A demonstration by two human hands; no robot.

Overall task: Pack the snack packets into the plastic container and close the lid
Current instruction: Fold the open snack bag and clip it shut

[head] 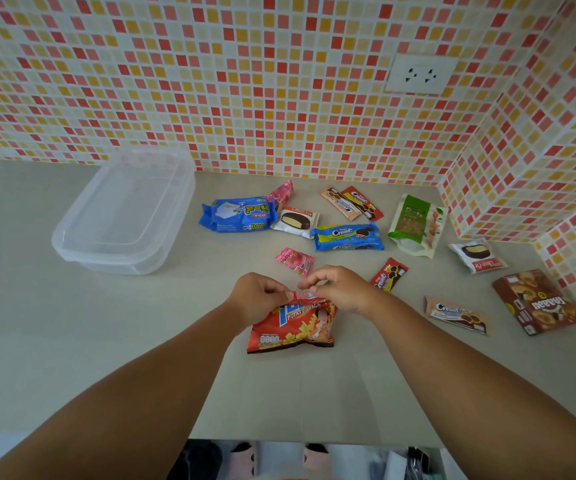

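Observation:
A red potato snack bag [291, 329] lies on the counter in front of me. My left hand [257, 297] grips its top left corner. My right hand [340, 287] pinches the top edge at the right. A clear plastic container [123, 216] with its lid on stands at the back left. Scattered behind the bag are a blue biscuit pack [236, 214], a Choco Pie [295, 221], a blue Cream-O pack [348, 237], a pink candy packet [295, 259] and a green nut pouch [416, 223].
More packets lie to the right: a second Choco Pie [476, 254], a brown snack box [537, 301], a beige Cream-O stick [456, 315], a red Cream-O stick [388, 275]. Tiled walls close the back and right. The counter's front edge [314, 441] is near me.

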